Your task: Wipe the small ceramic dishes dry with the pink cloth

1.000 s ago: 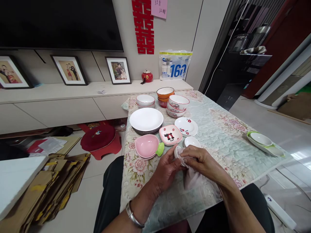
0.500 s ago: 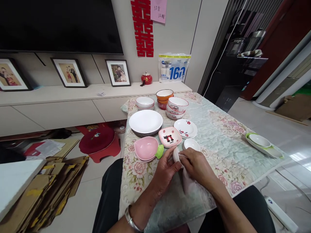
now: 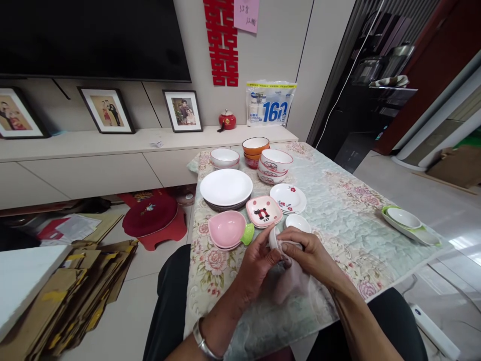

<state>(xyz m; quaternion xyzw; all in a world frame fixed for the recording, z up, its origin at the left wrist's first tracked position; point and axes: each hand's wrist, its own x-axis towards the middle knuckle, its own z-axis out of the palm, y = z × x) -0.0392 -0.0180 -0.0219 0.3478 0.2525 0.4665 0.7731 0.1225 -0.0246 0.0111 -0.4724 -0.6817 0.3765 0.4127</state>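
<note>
Near the table's front, my left hand (image 3: 262,258) grips a small white dish (image 3: 274,238), held on edge with its rim up. My right hand (image 3: 306,250) is closed on a pale pinkish cloth (image 3: 291,283) that hangs down from it and touches the dish. Just behind my fingers is a small white bowl (image 3: 298,223), partly hidden by my right hand. Square cat-pattern dishes (image 3: 264,210) lie beyond my left fingertips. Pink bowls with a green leaf handle (image 3: 227,229) rest to the left of them.
White plates (image 3: 226,187), flower plates (image 3: 288,198), red-rimmed bowls (image 3: 276,161), orange bowls (image 3: 255,146) and white bowls (image 3: 224,157) stand farther back on the flowered tablecloth (image 3: 338,210). A green-edged dish set (image 3: 404,219) lies at the right edge.
My right hand has shifted slightly right with its fingers more bent, and the cloth hangs differently, bunched more to the left. The left hand has barely moved.
</note>
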